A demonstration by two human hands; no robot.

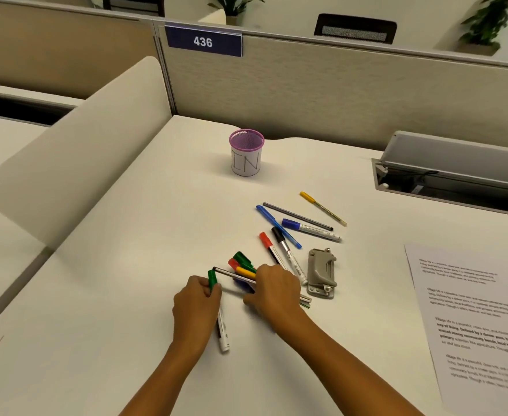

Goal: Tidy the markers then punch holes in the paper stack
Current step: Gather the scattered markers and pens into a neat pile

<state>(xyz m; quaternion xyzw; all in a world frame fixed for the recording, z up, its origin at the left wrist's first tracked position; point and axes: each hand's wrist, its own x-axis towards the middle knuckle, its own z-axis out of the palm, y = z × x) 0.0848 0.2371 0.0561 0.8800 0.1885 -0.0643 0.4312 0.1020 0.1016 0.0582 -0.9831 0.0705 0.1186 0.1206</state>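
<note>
- The left hand [197, 301] grips a green-capped marker [220, 322], its fingers [203, 285] curled round the barrel just below the cap. The white body points back toward the person and lies low over the tabletop [126, 295].
- The right hand [273, 291] clasps a bundle of markers [243, 267], its fingers [266, 271] closed over them. Green, red and yellow caps and one thin dark pen stick out to the left, and the barrel ends show on the right side of the hand.
- Loose on the tabletop beyond the right hand lie a red-capped marker [267, 241], a black-capped marker [279, 235], a blue pen [272, 219], a blue-capped marker [309, 229], a thin grey pen [297, 216] and a yellow pen [321, 208].
- A grey hole punch [321, 273] lies flat just right of the right hand, beside the red- and black-capped markers.
- The paper stack [471, 319], printed with text, rests near the right edge, apart from the punch.
- A purple mesh cup [246, 153] with a white label reading "IN" stands upright farther back, well apart from the pens.
- Behind it, a partition [336, 85] carries a number plate [203, 42] reading 436.
</note>
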